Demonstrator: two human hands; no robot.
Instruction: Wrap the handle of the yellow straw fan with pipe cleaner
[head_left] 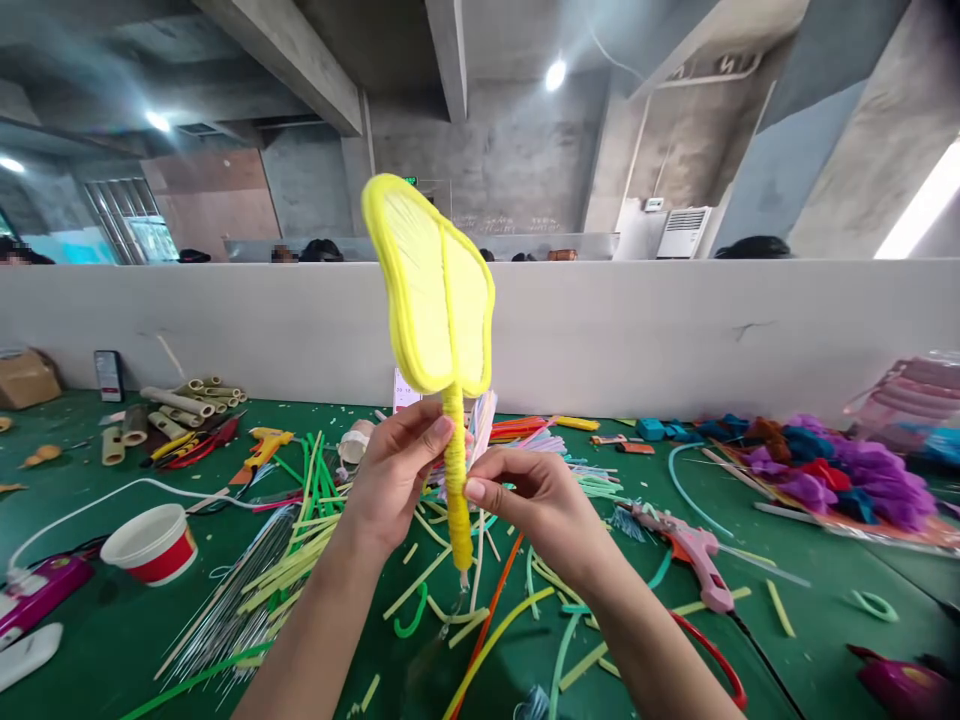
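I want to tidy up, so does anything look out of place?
Mostly the short pale strips: they lie strewn across the green tabletop, some beside the pink glue gun, looking untidy. No clear spill shows.

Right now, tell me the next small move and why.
I'd probably lower the right hand to the bottom of the yellow stem and check that end: a pale tip shows below the yellow, while the left hand holds the stem higher up.

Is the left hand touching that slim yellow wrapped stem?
Touching: the head view shows the left hand pinching the yellow wrapped stem, thumb against its side.
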